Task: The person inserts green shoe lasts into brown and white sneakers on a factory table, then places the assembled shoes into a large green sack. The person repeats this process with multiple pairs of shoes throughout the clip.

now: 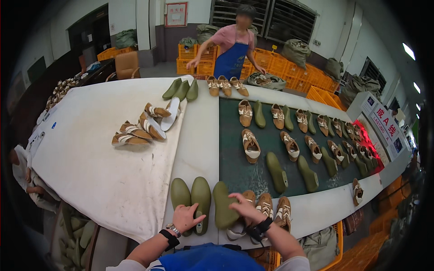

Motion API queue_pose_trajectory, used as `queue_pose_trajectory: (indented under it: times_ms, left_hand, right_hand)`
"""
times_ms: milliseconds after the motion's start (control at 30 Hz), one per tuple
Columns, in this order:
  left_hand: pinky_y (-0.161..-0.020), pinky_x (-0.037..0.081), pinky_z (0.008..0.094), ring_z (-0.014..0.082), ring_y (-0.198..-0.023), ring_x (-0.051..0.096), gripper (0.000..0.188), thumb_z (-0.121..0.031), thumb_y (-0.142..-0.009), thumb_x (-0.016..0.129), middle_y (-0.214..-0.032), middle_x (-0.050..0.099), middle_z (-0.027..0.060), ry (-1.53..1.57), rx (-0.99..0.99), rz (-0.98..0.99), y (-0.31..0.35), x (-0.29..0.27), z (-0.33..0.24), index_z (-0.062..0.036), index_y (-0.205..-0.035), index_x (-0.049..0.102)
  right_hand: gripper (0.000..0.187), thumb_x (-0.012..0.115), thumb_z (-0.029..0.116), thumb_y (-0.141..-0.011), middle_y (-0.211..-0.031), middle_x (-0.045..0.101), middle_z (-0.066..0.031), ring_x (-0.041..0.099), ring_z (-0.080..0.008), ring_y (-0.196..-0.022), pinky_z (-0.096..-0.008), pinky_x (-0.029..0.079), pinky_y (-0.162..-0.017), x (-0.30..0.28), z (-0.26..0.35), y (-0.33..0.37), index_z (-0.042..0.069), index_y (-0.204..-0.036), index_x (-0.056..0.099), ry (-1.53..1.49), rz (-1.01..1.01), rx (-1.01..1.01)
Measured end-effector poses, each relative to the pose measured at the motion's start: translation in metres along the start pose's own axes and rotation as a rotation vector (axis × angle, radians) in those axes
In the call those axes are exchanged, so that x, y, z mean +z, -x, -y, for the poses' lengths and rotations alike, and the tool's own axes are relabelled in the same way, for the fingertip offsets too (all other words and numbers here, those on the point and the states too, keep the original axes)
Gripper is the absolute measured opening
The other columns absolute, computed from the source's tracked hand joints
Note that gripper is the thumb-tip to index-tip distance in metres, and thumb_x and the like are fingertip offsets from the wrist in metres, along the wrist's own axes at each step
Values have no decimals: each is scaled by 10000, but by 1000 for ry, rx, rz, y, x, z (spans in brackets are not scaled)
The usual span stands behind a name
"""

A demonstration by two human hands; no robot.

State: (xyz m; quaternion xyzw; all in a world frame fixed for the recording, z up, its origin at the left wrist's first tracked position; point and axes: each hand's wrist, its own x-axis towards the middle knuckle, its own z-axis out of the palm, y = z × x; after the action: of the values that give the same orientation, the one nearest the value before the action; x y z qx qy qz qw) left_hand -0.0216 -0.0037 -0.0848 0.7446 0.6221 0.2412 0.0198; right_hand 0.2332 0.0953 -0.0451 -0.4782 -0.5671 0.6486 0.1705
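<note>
At the near edge of the table stand two green shoe lasts (200, 198) side by side. My left hand (186, 218) rests over their near ends, thumb and forefinger spread apart. A third green last (224, 203) sits just right of them. My right hand (247, 209) reaches over from the right, with its fingers apart and their tips at that last's edge; I cannot see a grip around it. Beneath and beside the right hand is a row of brown-and-white sneakers (265, 205), partly covered by the hand and wrist.
A green conveyor belt (239, 180) carries rows of sneakers and lasts. Several sneakers (134, 131) are heaped on the white-covered table (90, 180). A person in a blue apron (231, 58) stands across, before orange crates (280, 65). Lasts fill a bin (74, 237) at lower left.
</note>
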Motion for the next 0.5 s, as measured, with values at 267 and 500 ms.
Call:
queue_pose_trajectory:
  times_ms: [267, 500]
  left_hand:
    - [-755, 467, 377, 256, -608, 593, 497, -489, -773, 673, -637, 607, 89, 31, 19, -68, 0, 5, 6, -57, -1017, 653]
    - [-764, 465, 378, 255, -610, 588, 492, -478, -764, 685, -632, 597, 86, 34, -1, -35, -1, 5, 9, -58, -1019, 651]
  right_hand:
    - [373, 596, 259, -831, -855, 603, -28, 625, -177, -722, -305, 500, -625, -80, 45, -88, 189, -1180, 484, -184, -155, 2]
    - [427, 598, 253, -788, -933, 657, -199, 642, -370, -892, -447, 507, -796, -62, 1, -155, 232, -1201, 487, 1089, -204, -140]
